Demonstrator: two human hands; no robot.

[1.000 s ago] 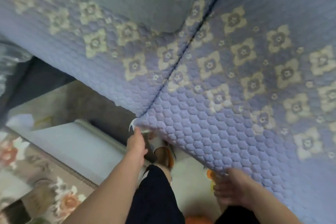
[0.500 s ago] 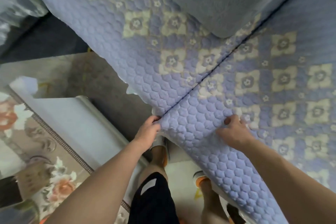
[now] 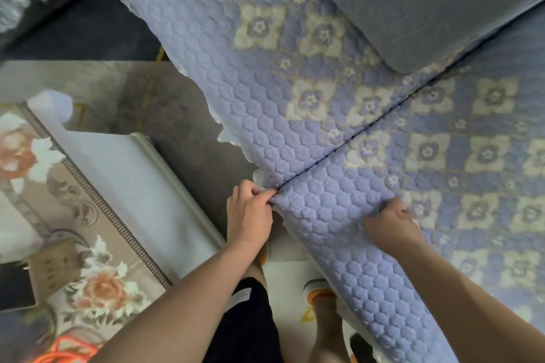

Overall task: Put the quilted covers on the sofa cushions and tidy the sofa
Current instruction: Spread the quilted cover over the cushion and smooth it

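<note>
Two lavender quilted covers with cream flower squares lie over the sofa seat cushions, meeting along a dark seam. My left hand [image 3: 250, 212] pinches the front corner of the near cover [image 3: 339, 215] right at the seam's end. On top of that same cover, my right hand [image 3: 389, 224] rests with its fingers curled into the quilting. The far cover [image 3: 236, 74] stretches away to the upper left, its scalloped edge hanging over the sofa front. A plain grey back cushion [image 3: 427, 3] lies on the covers at the top right.
A floral rug [image 3: 88, 244] with a pale folded-over edge [image 3: 132, 180] lies on the floor at left. Orange cord [image 3: 67, 351] shows at the bottom left. My legs and orange-trimmed slippers [image 3: 318, 292] stand close against the sofa front. A dark box sits at the left edge.
My right hand came up from under the cover's front edge onto its top. My left hand stayed at the corner by the seam. The view swung left and down.
</note>
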